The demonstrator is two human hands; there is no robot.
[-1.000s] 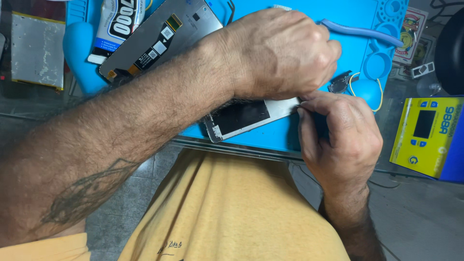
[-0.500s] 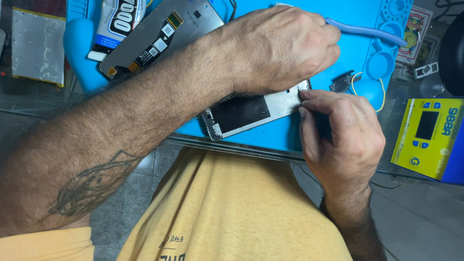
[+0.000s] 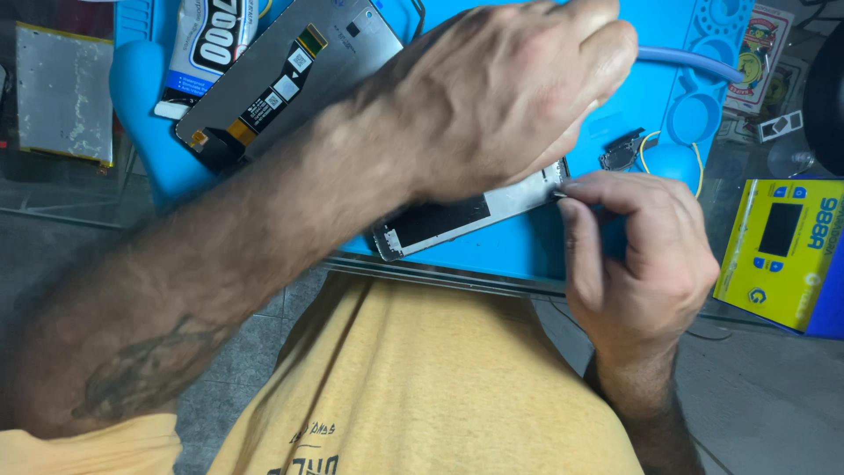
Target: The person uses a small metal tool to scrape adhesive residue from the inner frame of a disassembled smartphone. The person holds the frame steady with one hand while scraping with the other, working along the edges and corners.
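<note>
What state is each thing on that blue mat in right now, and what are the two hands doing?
Left hand: pressed down on the phone, covering its upper part.
Right hand: pinching a thin tool tip at the phone's edge.
Phone: lying flat, opened, held in place.
Spare screen panel: face down, flex cable exposed, untouched.
Glue tube: lying on the mat; cap not visible.
Yellow device: display dark.
Blue mat: flat on the table.

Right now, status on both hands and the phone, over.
Left hand pressed down on the opened phone. Right hand pinching a thin tool at the phone's corner. Spare screen panel lies apart on the blue mat.
</note>
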